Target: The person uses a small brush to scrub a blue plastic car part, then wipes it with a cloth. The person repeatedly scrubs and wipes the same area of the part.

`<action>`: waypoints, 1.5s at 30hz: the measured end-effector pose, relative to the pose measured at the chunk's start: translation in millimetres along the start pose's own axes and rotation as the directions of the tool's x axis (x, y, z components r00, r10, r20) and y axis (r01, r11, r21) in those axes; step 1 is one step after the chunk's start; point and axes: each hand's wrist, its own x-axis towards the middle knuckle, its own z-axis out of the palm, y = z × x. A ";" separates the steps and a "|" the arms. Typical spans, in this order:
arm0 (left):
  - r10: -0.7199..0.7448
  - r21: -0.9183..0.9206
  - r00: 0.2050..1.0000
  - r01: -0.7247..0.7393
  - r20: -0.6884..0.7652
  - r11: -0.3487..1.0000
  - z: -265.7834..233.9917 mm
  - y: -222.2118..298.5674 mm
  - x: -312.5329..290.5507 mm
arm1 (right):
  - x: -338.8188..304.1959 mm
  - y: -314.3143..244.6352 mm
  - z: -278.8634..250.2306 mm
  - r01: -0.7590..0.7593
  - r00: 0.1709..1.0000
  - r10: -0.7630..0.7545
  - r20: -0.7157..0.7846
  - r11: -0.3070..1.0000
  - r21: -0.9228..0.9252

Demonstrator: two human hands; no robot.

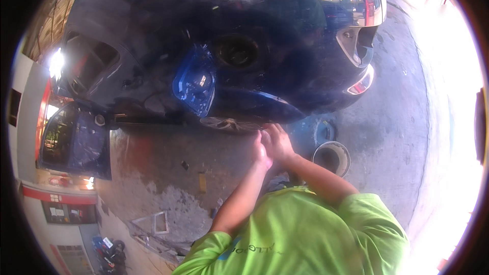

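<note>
My left hand [262,153] and my right hand [277,141] are close together in front of the dark blue car [285,45], just below its side. The fingers of both hands look curled and meet each other. Anything held between them is too small or hidden to make out. Just beyond my hands, the car's wheel [226,123] shows partly under the wheel arch. Above it, a brighter blue flap [196,84] stands out beside a round dark recess [237,50] in the bodywork.
A bucket [342,147] stands on the floor right of my hands, by a blue container [323,131]. An open car door [76,140] juts out at left. A frame [153,222] and scraps lie lower left; a motorcycle [109,254] stands beyond.
</note>
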 end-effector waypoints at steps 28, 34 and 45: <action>0.970 0.912 0.077 -0.365 0.232 -0.189 167.6 81.7 93.1 | 287.6 -178.5 -323.4 0.531 0.350 -0.937 0.026 0.176 -0.829; 0.985 0.972 0.160 -0.217 -0.057 0.092 190.1 97.9 107.3 | 302.8 -158.8 -337.6 0.646 0.190 -0.972 0.140 0.017 -0.763; 0.980 0.830 0.186 -0.555 0.064 0.052 158.4 106.8 126.7 | 298.7 -162.5 -336.6 0.676 0.260 -0.942 0.214 0.020 -0.736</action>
